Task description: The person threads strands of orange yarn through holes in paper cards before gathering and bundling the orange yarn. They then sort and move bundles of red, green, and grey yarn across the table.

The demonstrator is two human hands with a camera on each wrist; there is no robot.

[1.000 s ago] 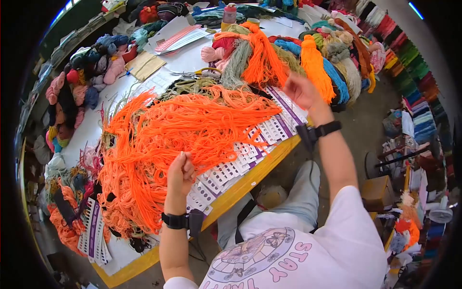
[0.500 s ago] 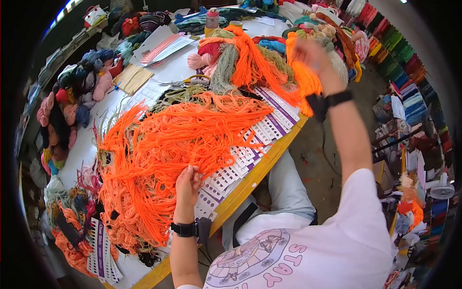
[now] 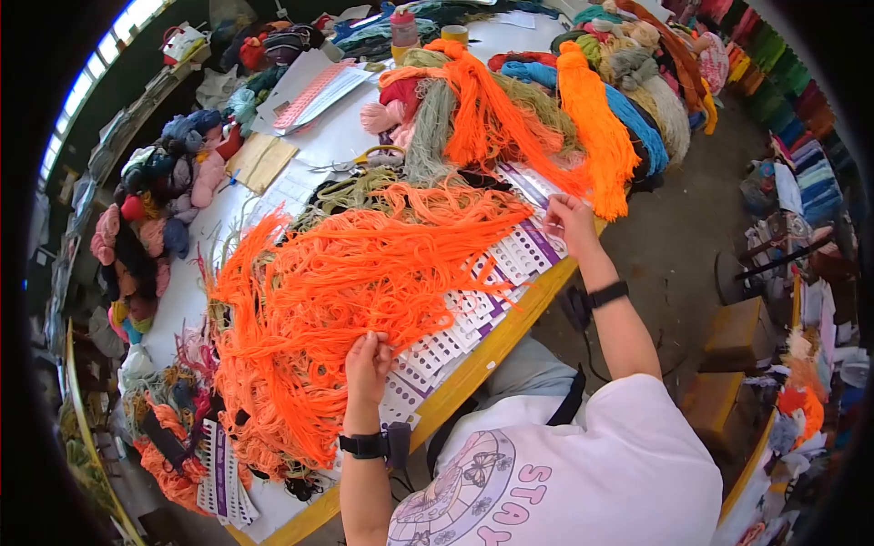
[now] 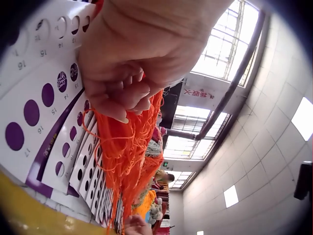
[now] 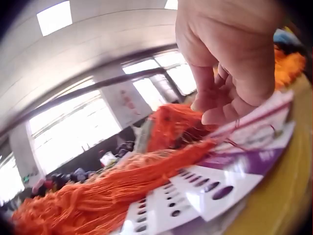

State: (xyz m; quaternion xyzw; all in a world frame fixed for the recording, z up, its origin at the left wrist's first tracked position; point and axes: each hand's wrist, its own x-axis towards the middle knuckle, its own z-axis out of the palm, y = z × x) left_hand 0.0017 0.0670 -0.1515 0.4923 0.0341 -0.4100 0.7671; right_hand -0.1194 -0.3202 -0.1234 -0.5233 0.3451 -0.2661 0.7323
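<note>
In the head view my left hand (image 3: 368,369) is at the near edge of a wide heap of orange yarn (image 3: 364,259), thumb and curled fingers pinching strands of it. The left wrist view has those curled fingers over hanging orange yarn (image 4: 124,142). My right hand (image 3: 572,223) is above the far end of a row of white and purple punched cards (image 3: 533,250). Seen from the right wrist, its thumb and fingers pinch close over the cards (image 5: 234,169), with thin reddish threads (image 5: 238,142) at the fingertips.
Beyond the right hand, a yellow-orange hank (image 3: 596,127) and a bright orange hank (image 3: 487,100) lie among other yarn bundles. Yellow-handled scissors (image 3: 378,155) rest behind the heap. A yellow edge (image 3: 496,369) borders the table, and boxes (image 3: 737,332) stand on the floor at right.
My right hand was raised near the hanks and has come down toward me, to the cards at the table edge. The left hand has stayed by the near side of the orange heap.
</note>
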